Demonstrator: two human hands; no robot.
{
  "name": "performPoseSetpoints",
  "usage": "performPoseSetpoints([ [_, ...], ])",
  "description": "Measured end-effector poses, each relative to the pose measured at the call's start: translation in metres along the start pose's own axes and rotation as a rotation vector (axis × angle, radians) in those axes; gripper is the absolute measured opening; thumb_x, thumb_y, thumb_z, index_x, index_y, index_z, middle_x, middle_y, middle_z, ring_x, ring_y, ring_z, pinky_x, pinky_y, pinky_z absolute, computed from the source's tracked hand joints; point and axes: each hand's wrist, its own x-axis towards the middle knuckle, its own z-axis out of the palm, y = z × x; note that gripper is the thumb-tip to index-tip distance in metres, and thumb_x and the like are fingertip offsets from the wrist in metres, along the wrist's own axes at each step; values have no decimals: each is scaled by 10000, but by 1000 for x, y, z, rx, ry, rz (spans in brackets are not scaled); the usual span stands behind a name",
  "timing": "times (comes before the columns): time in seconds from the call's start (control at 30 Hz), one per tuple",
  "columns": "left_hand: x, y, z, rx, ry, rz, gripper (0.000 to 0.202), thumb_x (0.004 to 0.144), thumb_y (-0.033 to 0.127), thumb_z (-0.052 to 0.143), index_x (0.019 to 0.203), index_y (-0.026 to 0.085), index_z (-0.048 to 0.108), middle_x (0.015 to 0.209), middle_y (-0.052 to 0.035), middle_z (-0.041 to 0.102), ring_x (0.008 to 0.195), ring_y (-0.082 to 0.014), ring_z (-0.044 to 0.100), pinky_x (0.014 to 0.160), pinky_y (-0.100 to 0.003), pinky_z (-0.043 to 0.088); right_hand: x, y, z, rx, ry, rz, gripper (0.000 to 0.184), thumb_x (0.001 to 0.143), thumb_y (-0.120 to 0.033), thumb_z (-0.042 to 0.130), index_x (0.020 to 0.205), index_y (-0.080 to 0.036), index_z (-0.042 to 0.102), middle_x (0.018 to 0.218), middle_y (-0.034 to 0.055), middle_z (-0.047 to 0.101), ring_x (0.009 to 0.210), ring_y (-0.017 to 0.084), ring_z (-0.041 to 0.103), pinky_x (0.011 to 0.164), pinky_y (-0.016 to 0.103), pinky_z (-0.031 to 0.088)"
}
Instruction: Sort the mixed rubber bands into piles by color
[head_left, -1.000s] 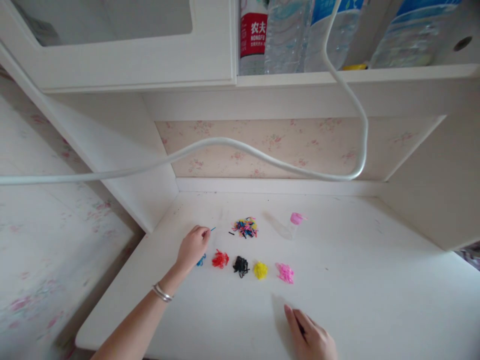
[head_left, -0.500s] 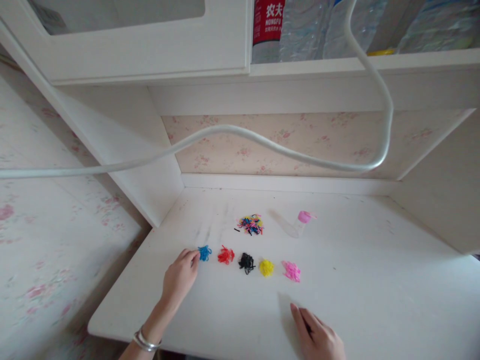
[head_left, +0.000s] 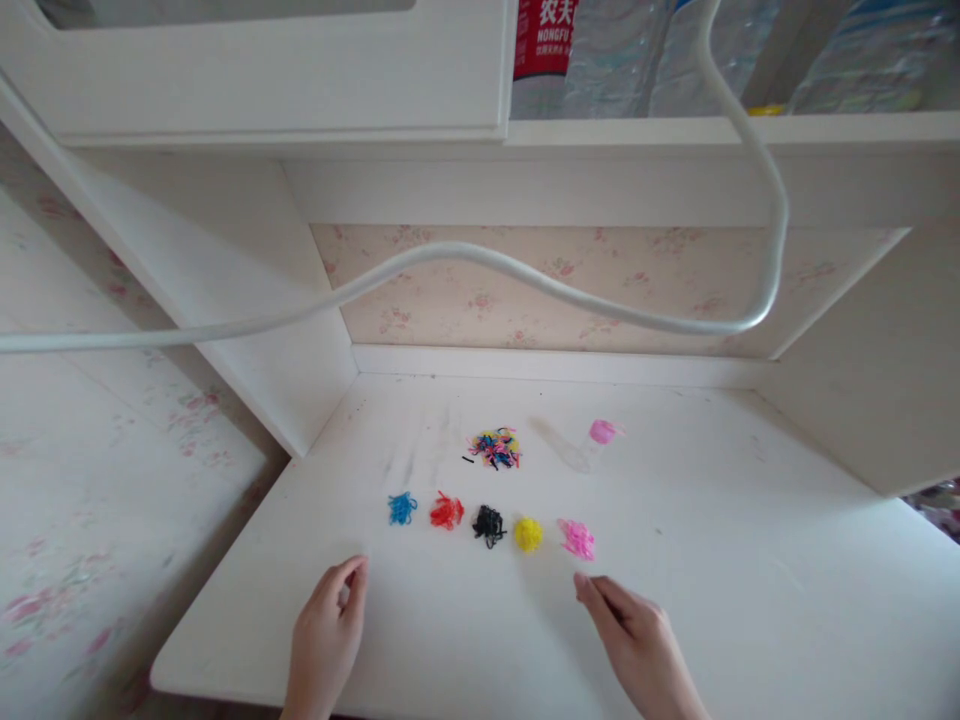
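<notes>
Five small piles of tiny rubber bands lie in a row on the white desk (head_left: pixel 712 560): blue (head_left: pixel 402 508), red (head_left: pixel 447 512), black (head_left: pixel 488 524), yellow (head_left: pixel 528 534) and pink (head_left: pixel 577 539). Behind them sits a mixed-colour pile (head_left: pixel 495 448). A small clear bottle with a pink cap (head_left: pixel 590 444) lies on its side. My left hand (head_left: pixel 327 635) rests near the front edge below the blue pile, fingers loosely curled, holding nothing. My right hand (head_left: pixel 634 640) lies flat with fingers stretched toward the pink pile, just short of it.
A white cable (head_left: pixel 525 280) sags across the alcove above the desk. Water bottles (head_left: pixel 600 55) stand on the shelf overhead. White side panels wall the alcove on both sides. Floral wallpaper covers the back and the left.
My left hand let go of a blue band at the blue pile and drew back toward the front edge. My right hand slid forward toward the pink pile.
</notes>
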Motion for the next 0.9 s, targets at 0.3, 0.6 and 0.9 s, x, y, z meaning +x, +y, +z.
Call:
performPoseSetpoints([
  [0.3,-13,-1,5,-47,75,-6,312,886,456,423,933,212,611,771,-5,677,582,-119,597,583,-215,487,127,-36,14,-398,-211,-99,334,881,-352,407,1137,-272,606,860,5,672,758,138,610,656,214,391],
  [0.6,-17,-1,7,-14,96,72,262,905,406,417,966,212,583,880,-31,692,663,-135,640,613,-228,503,171,-25,48,-604,-228,-99,326,935,-386,345,1079,-289,621,990,33,625,828,144,601,644,223,361],
  [0.9,-15,-2,8,13,80,119,245,912,385,407,960,213,575,852,-21,687,634,-122,639,595,-217,495,169,-9,47,-621,-176,-113,400,961,-393,283,1033,-265,655,1026,35,619,884,144,591,688,221,361],
])
